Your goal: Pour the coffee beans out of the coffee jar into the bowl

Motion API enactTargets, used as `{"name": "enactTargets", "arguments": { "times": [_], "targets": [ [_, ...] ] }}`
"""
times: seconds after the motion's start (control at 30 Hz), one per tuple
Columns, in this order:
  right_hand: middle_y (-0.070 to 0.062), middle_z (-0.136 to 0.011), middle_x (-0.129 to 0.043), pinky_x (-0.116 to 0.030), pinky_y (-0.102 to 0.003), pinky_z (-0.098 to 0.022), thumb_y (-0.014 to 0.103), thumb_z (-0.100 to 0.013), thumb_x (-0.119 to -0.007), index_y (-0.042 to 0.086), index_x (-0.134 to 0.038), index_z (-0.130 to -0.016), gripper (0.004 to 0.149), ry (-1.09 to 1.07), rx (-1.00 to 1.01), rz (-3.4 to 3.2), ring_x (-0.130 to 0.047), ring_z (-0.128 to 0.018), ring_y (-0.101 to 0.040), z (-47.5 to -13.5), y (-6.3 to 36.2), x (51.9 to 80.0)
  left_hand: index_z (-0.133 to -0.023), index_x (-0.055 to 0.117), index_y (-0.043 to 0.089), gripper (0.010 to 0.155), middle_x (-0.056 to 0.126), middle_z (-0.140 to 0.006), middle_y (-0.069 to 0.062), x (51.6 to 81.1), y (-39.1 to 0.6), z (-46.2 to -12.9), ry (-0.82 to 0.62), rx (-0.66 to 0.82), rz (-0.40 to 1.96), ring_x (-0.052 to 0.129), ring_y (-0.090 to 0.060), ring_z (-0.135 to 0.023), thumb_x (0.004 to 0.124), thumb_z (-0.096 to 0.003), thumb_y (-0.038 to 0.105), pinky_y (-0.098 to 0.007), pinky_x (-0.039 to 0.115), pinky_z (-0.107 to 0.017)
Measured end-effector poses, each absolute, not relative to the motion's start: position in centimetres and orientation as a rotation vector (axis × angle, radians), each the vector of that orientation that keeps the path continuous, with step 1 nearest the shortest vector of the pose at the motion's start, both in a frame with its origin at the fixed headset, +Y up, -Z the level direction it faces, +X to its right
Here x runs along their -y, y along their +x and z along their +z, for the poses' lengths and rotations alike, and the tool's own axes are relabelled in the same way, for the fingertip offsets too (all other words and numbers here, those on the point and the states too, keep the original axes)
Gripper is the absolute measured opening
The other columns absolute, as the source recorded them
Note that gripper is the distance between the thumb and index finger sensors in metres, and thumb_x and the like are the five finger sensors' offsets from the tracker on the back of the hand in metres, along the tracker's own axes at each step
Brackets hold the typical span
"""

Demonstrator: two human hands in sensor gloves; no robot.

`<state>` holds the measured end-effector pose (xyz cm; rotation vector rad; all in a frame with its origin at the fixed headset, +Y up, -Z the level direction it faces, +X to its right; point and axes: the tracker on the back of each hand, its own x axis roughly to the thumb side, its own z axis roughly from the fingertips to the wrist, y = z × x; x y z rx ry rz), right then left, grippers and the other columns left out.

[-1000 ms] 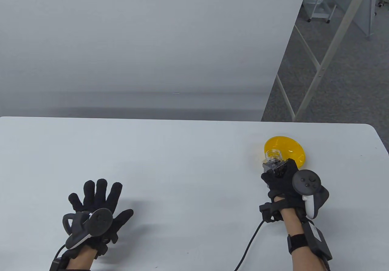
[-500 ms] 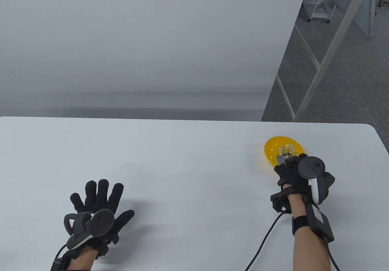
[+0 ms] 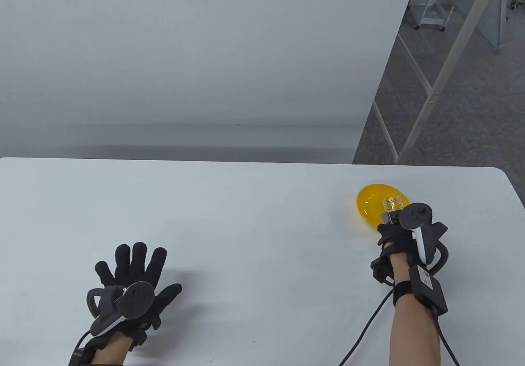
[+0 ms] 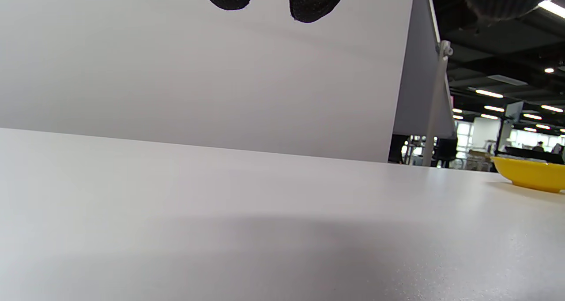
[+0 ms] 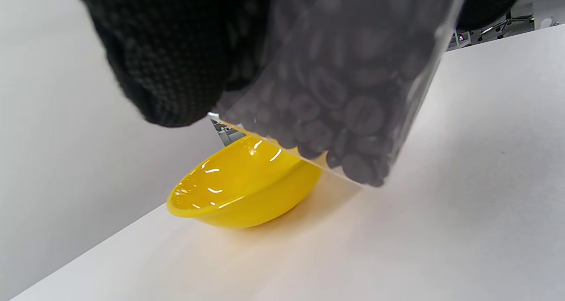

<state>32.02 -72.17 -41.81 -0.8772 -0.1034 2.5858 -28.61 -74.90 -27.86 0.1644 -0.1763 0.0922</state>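
A yellow bowl [image 3: 371, 208] stands on the white table at the right; it also shows in the right wrist view [image 5: 240, 190] and at the right edge of the left wrist view [image 4: 532, 174]. My right hand [image 3: 396, 239] grips a clear open-mouthed coffee jar [image 3: 391, 206] in the air over the bowl's near right side. The right wrist view shows dark coffee beans [image 5: 344, 111] inside the jar [image 5: 353, 71], which is lifted off the table. No beans show in the bowl. My left hand [image 3: 133, 271] lies flat on the table at the near left, fingers spread, holding nothing.
The white table [image 3: 246, 226] ends at a rounded far right corner. A grey partition wall [image 3: 197, 54] stands behind it. A cable [image 3: 365, 329] trails from my right wrist across the table. Metal frame legs [image 3: 434, 83] stand on the floor beyond.
My right hand has carried the jar to the right and away from me, from the bowl's near left edge to over its near right side. The left hand has stayed still.
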Motion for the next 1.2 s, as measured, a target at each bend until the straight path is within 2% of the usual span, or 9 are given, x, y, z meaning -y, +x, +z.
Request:
{"name": "enactTargets", "arguments": {
  "times": [0.4, 1.2],
  "targets": [
    [-0.023, -0.095, -0.053, -0.058, -0.072, -0.054, 0.044, -0.032, -0.095, 0.018, -0.033, -0.095, 0.093, -0.987, 0.08, 2.616, -0.067, -0.08, -0.049, -41.96, 32.31, 72.35, -0.112, 0.045, 0.023, 0.094, 0.033, -0.114, -0.024, 74.87, -28.5, -27.84, 0.174, 0.179, 0.077, 0.026, -0.062, -0.1, 0.057, -0.0404, 0.083, -0.085, 0.017, -0.049],
    [-0.023, -0.095, -0.055, -0.058, -0.07, -0.053, 0.042, -0.031, -0.096, 0.018, -0.037, -0.096, 0.091, -1.064, 0.026, 2.729, -0.067, -0.077, -0.049, -41.95, 31.58, 72.36, -0.111, 0.046, 0.023, 0.093, 0.034, -0.114, -0.024, 74.86, -28.5, -27.86, 0.179, 0.174, 0.076, 0.026, -0.062, -0.1, 0.057, -0.0408, 0.082, -0.084, 0.017, -0.049]
  ]
}}
